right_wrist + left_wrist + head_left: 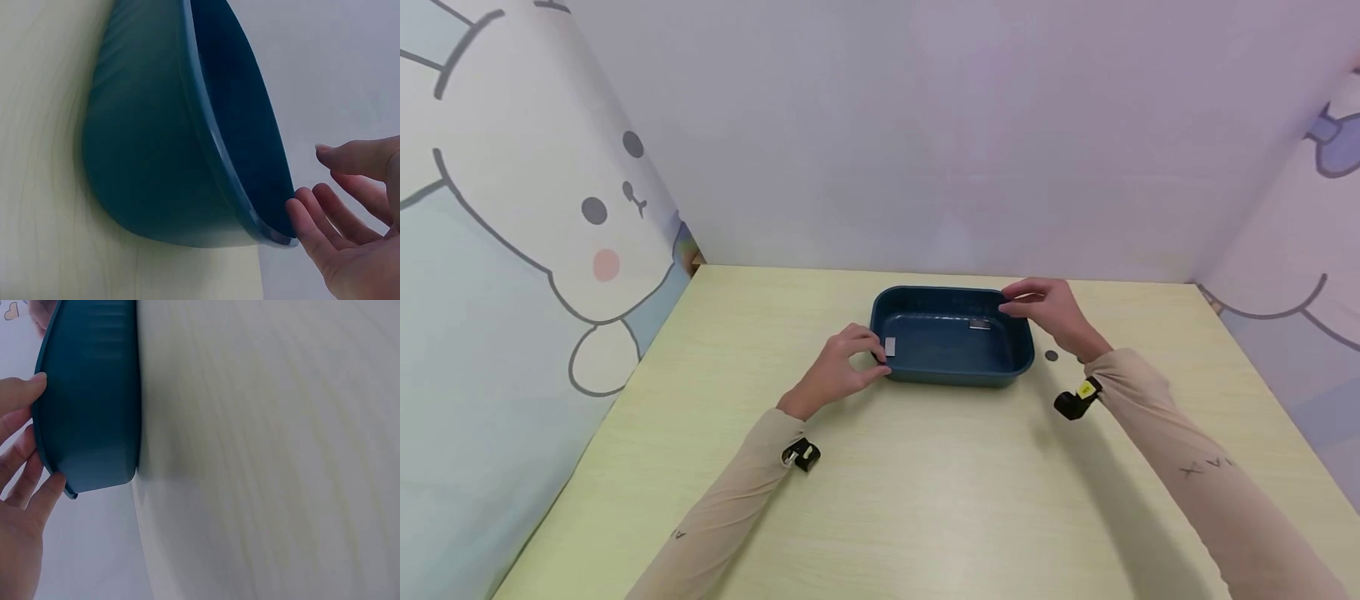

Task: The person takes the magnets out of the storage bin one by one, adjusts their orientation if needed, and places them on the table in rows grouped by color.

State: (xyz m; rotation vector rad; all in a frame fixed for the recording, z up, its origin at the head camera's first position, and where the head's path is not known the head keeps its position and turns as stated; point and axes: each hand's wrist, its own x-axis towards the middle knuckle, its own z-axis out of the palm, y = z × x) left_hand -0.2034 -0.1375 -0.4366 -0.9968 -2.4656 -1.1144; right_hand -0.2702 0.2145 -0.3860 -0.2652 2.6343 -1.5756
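Observation:
A dark blue rectangular plastic basin (951,377) with rounded corners stands upright on the table. My left hand (842,367) is at its near left corner; in the left wrist view, thumb and fingertips (57,480) touch the rim, spread around the corner. At the far right corner, the fingers of my right hand (1048,312) rest against the rim, while the thumb (350,156) stays apart from it. Inside the basin I see a pale rectangular piece (890,347) at the left and a shiny rectangular piece (979,324) by the back wall.
A small dark grey disc (1051,356) lies on the light wood table (910,483), right of the basin. A plain pale curtain (955,142) hangs behind the table. Cartoon-printed cloth (527,208) covers both sides.

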